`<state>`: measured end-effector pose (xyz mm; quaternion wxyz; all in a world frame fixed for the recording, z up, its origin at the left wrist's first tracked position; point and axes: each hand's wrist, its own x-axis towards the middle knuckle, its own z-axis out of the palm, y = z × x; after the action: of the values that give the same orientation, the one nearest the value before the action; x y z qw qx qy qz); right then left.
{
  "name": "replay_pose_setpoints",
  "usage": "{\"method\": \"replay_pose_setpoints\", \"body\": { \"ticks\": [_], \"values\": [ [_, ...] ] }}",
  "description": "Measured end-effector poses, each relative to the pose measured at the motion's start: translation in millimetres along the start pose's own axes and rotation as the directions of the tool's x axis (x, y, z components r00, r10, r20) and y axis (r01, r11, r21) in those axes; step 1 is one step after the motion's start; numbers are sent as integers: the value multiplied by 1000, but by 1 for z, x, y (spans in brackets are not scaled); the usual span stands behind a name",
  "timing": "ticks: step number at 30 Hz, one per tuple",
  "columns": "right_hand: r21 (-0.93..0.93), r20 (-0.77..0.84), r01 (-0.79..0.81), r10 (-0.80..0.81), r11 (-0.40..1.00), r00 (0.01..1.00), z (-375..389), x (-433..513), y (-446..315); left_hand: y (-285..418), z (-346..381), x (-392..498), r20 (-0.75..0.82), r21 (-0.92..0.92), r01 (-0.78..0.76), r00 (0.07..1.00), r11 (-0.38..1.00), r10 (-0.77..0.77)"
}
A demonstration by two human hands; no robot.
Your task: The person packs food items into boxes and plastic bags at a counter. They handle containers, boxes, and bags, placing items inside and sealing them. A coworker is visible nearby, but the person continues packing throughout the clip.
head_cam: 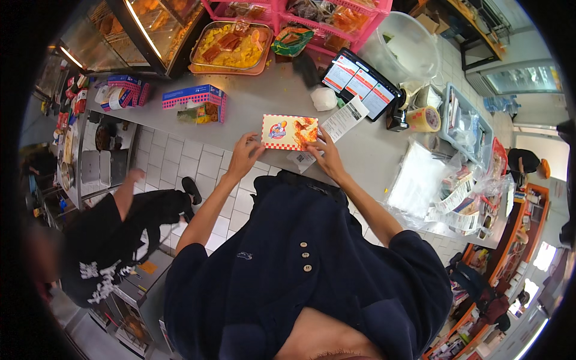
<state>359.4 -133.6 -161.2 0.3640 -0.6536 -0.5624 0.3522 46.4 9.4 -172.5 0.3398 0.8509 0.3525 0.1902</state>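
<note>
On the steel counter [252, 96] before me lies a printed food box [290, 132], closed, with a red checkered edge and a picture of fried chicken. My left hand [246, 152] is at the box's left edge, thumb and fingers apart; whether it presses on the box I cannot tell. My right hand [325, 152] rests its fingers on the box's lower right corner. A long paper receipt [345, 119] lies just beyond that hand. A second paper slip [302, 159] sticks out below the box, between my hands.
Farther back are a tray of yellow food [231, 47], a tablet [361, 83], a white wrapped bundle [323, 99] and pink baskets [333, 27]. A blue and pink box [195, 102] stands at left. At right are a tape roll [424, 119] and white bags [416, 177]. A person [121, 225] moves at left.
</note>
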Motion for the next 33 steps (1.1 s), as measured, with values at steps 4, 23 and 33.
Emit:
{"method": "replay_pose_setpoints", "body": {
  "ticks": [4, 23, 33],
  "values": [
    [301, -176, -319, 381, 899, 908, 23, 18, 16, -9, 39, 23, -84, -373, 334, 917, 866, -390],
    [123, -599, -82, 140, 989, 788, -113, 32, 20, 84, -12, 57, 93, -868, 367, 783, 336, -614],
    [615, -322, -555, 821, 560, 472, -258, 17, 136, 56, -17, 31, 141, -984, 175, 677, -28, -723]
  ]
}}
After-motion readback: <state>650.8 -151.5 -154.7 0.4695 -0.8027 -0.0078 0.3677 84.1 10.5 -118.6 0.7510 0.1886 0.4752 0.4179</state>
